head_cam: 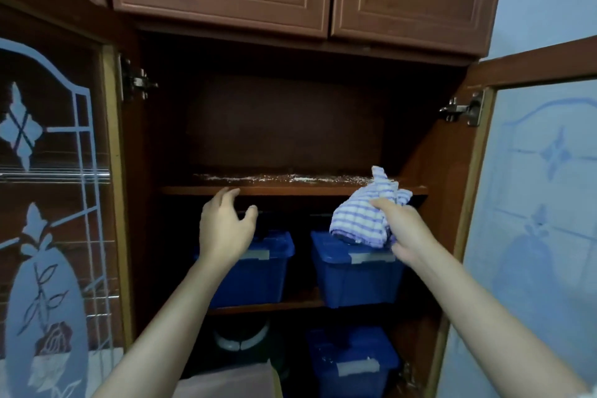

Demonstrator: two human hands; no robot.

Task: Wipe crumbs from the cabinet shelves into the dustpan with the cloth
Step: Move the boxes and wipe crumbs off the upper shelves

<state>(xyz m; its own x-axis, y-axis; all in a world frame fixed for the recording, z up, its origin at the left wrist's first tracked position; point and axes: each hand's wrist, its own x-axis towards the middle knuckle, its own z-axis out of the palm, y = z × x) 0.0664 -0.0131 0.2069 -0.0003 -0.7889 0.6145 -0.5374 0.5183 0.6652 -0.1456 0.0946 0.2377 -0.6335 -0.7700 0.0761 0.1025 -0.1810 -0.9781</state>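
Judging by its folds, the cloth (361, 216) is taken to be light, soft and limp: a thin woven rag, white with lilac stripes, crumpled into a loose bundle with one corner standing up. It is held in the right hand (403, 229), the fingers curled round the bunched middle, in front of the right end of the shelf (258, 191); whether it touches the wood cannot be told. A grip round the gathered middle is judged best, so that a flat pad can be pressed down and dragged. The left hand (226, 223) is seen spread and loosely curved, holding nothing, its fingertips at the shelf's near edge towards the left; contact cannot be confirmed. The shelf is a stiff board of dark, glossy reddish wood, likely smooth enough for the cloth to slide. The crumbs (274, 177) are noted as a pale, gritty band along the far part of the board, running left to right; they are judged dry and easily scattered. No dustpan is made out. On the shelf below, two blue lidded boxes (352, 278) of hard, shiny plastic are recorded, with a third lower down. Glass doors (48, 171) with frosted floral etching stand open at far left and right on metal hinges (462, 110).
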